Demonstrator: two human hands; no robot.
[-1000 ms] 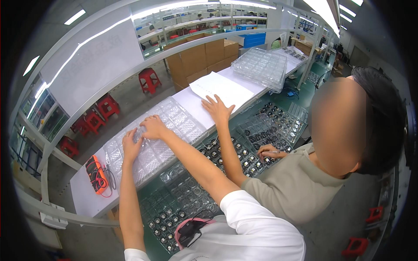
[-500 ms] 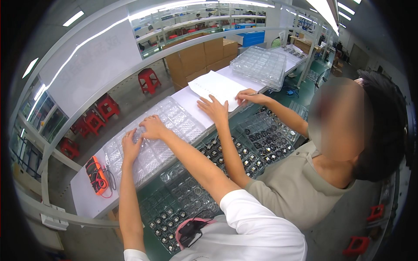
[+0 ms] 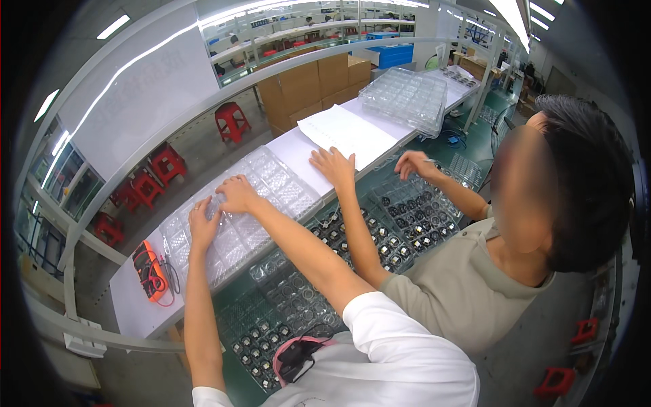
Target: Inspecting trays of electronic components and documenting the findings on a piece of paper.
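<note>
A stack of clear plastic blister trays (image 3: 274, 186) lies along a white shelf (image 3: 129, 305) in front of me. My left hand (image 3: 201, 222) presses on the left part of the top tray, fingers pointing away from me. Just to its right, my right hand (image 3: 237, 194) has its fingers curled onto the same tray, and the fingertips of both hands nearly meet. Below the shelf, on a green bench, lie dark trays (image 3: 285, 302) filled with small round parts.
An orange handheld meter (image 3: 149, 269) with leads lies at the shelf's left end. A co-worker sits at my right, one hand (image 3: 332, 167) by a white paper sheet (image 3: 349, 132), the other hand (image 3: 415, 163) over parts trays (image 3: 407, 210). More clear trays (image 3: 407, 98) and cardboard boxes (image 3: 312, 85) stand beyond.
My hands have stayed on the clear tray. The co-worker's far hand rose from the parts trays to the paper's edge, then came back a little toward the trays.
</note>
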